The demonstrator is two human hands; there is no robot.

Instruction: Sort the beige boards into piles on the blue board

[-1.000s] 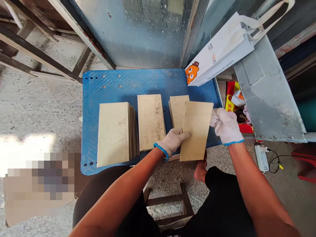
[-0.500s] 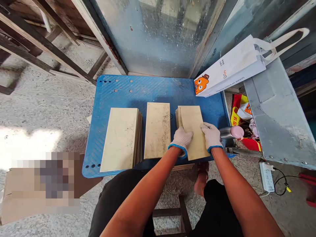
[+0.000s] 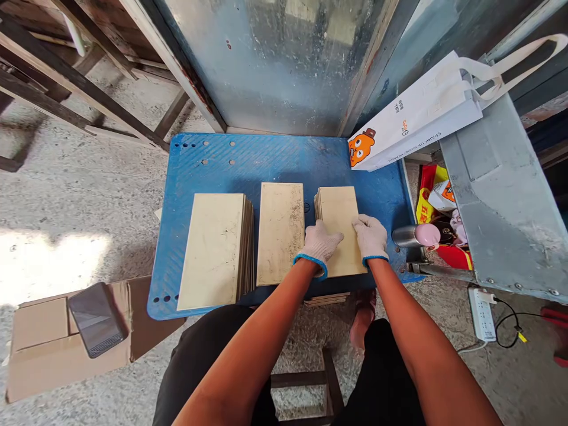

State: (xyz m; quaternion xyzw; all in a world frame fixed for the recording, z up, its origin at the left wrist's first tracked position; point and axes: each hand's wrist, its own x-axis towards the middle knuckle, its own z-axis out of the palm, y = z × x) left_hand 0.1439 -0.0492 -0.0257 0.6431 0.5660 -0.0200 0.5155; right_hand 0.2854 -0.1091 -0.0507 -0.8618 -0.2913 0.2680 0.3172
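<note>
On a blue table lie three piles of thin cream rectangular boards. My left hand, in a white knitted glove with a blue cuff, grips the left edge of the top board on the right-hand pile. Gloved the same way, my right hand holds that board's right edge, fingers closed against it. The layered edges of the boards beneath show at the pile's left side. In the middle lies a speckled board. The taller left-hand stack has its many layers showing on its right side.
A steel bottle with a pink lid lies at the table's right edge. Behind it leans a white paper bag. A grey metal panel juts in from the right. A phone rests on cardboard on the floor at left.
Both hands have slid the top board a little away from me and leftward, so it sits more squarely on its pile. The view has shifted slightly.
</note>
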